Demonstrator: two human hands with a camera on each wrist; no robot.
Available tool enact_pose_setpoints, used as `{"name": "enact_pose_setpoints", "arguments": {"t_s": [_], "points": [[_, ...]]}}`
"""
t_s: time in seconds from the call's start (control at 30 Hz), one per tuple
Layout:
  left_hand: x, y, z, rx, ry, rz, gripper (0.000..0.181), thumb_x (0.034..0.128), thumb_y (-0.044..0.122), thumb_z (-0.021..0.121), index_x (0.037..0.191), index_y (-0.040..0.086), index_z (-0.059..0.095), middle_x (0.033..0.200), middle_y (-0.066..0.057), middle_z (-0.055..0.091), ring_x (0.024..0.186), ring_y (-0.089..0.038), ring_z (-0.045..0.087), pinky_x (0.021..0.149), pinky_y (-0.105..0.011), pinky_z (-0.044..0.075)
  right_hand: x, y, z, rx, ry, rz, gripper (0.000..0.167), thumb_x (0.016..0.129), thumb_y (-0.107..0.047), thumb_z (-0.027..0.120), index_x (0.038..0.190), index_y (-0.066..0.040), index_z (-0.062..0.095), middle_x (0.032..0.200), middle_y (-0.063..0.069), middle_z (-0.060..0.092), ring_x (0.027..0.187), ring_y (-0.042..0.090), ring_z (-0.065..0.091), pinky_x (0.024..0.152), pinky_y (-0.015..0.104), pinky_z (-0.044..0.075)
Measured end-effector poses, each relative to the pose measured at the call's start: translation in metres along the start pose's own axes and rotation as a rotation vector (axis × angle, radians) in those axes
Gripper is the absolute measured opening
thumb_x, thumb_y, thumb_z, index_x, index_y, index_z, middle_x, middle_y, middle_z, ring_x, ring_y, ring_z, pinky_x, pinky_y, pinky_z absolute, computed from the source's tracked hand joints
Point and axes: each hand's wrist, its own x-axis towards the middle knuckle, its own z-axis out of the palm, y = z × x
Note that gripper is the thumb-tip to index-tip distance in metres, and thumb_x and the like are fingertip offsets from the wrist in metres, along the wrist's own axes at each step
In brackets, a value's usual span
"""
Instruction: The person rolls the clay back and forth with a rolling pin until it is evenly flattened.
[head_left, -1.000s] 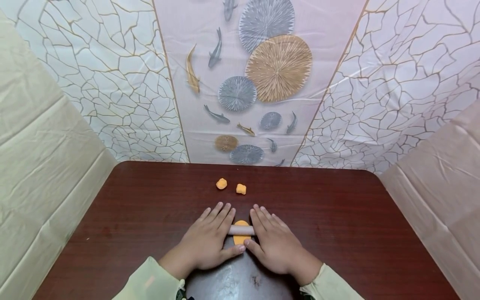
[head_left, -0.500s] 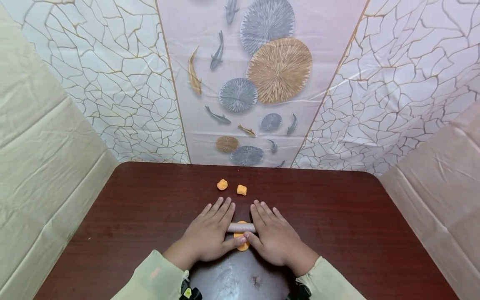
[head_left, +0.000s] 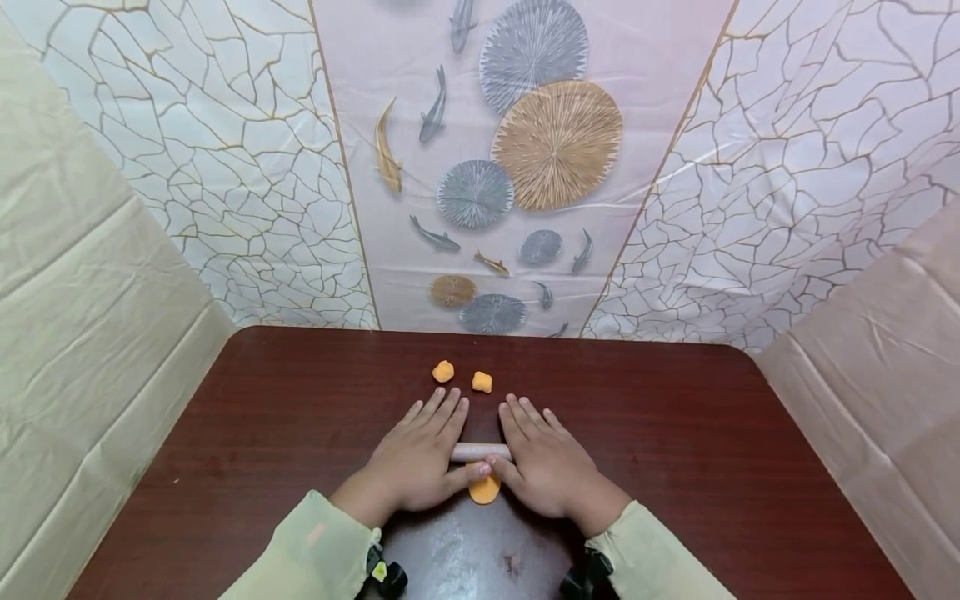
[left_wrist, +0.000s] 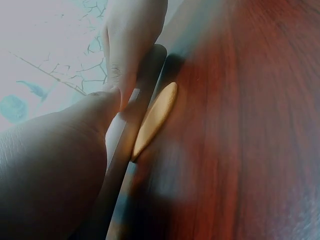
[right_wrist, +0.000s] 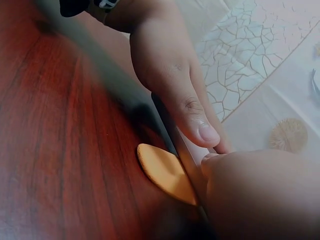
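Observation:
A pale rolling pin lies crosswise under both palms in the head view. My left hand rests flat on its left part and my right hand on its right part, fingers straight and pointing away from me. The thumb tips meet between them. Beneath and on the near side of the pin is a flat orange dough piece; the left wrist view shows it as a thin disc against the pin, as does the right wrist view. The pin's ends are hidden by the hands in the head view.
Two small orange lumps, one on the left and one on the right, lie beyond the fingertips on the dark red wooden table. Patterned cloth hangs behind the table, with beige cloth at both sides.
Both hands and the pin have moved a little away from me, toward the lumps. More of the dough's near part now shows below the thumbs.

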Motion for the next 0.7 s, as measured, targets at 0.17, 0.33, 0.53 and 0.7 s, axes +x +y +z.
{"name": "enact_pose_setpoints", "arguments": {"t_s": [0.17, 0.33, 0.53, 0.7], "points": [[0.002, -0.001, 0.001, 0.004, 0.006, 0.000, 0.107, 0.1076, 0.087, 0.033, 0.180, 0.008, 0.023, 0.190, -0.013, 0.015, 0.178, -0.034, 0.009, 0.143, -0.058, 0.015, 0.001, 0.002, 0.002, 0.005, -0.002, 0.006, 0.083, 0.120, -0.061, 0.033, 0.179, -0.004, 0.025, 0.188, 0.016, 0.020, 0.176, 0.037, 0.020, 0.141, 0.061, 0.022], [0.001, -0.002, 0.003, 0.018, 0.023, 0.013, 0.108, 0.1070, 0.087, 0.034, 0.180, 0.008, 0.025, 0.190, -0.013, 0.018, 0.178, -0.035, 0.013, 0.143, -0.058, 0.017, 0.001, 0.002, 0.001, -0.002, -0.009, 0.012, 0.084, 0.119, -0.064, 0.032, 0.179, -0.005, 0.025, 0.189, 0.015, 0.019, 0.176, 0.035, 0.019, 0.141, 0.061, 0.022], [-0.004, 0.000, 0.006, 0.027, 0.036, 0.031, 0.109, 0.1048, 0.089, 0.038, 0.178, 0.010, 0.031, 0.189, -0.012, 0.022, 0.177, -0.035, 0.017, 0.142, -0.057, 0.020, -0.005, -0.002, 0.002, 0.004, 0.010, 0.003, 0.085, 0.118, -0.065, 0.036, 0.179, -0.005, 0.027, 0.188, 0.015, 0.021, 0.176, 0.036, 0.021, 0.140, 0.062, 0.024], [-0.012, 0.003, 0.009, 0.041, 0.023, 0.045, 0.114, 0.1007, 0.092, 0.044, 0.179, 0.010, 0.031, 0.188, -0.012, 0.025, 0.177, -0.034, 0.019, 0.141, -0.056, 0.024, -0.013, -0.006, 0.004, -0.001, 0.032, -0.015, 0.086, 0.117, -0.062, 0.042, 0.178, -0.004, 0.028, 0.188, 0.016, 0.023, 0.175, 0.037, 0.023, 0.139, 0.062, 0.026]]}}
